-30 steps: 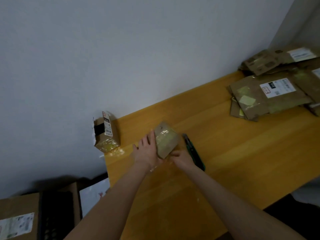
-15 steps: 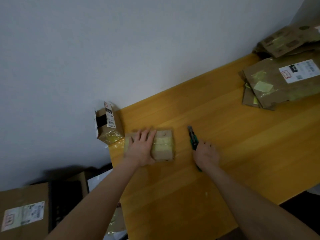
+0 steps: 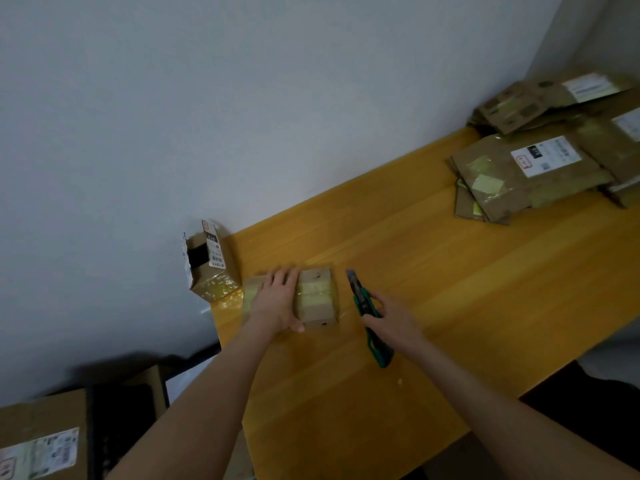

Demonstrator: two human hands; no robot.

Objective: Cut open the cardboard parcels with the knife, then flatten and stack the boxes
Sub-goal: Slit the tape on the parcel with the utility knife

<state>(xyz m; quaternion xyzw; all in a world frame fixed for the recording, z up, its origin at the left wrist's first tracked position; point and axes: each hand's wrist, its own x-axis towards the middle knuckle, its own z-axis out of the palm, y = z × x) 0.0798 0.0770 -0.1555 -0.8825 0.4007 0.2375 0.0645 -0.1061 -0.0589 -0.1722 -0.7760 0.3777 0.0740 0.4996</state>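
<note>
R hand point(image 3: 391, 320) curls round green utility knife point(image 3: 359, 297), blade out, on yellow wooden table point(image 3: 450, 289) nr its left edge. Just left, L hand point(image 3: 277, 303) lies flat, fingers straight, pressing small taped brown cardboard parcel point(image 3: 317, 299). Opened small cardboard box point(image 3: 209, 261) at far-left corner. Flattened cardboard boxes point(image 3: 526, 171) stacked far right.

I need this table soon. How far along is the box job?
Done: flattened boxes lie piled at the table's far right. In hand: the left hand holds down a small taped parcel; the right hand grips the green utility knife. Left: cutting and flattening that parcel, the opened small box by the left corner, and the labelled box below.
</note>
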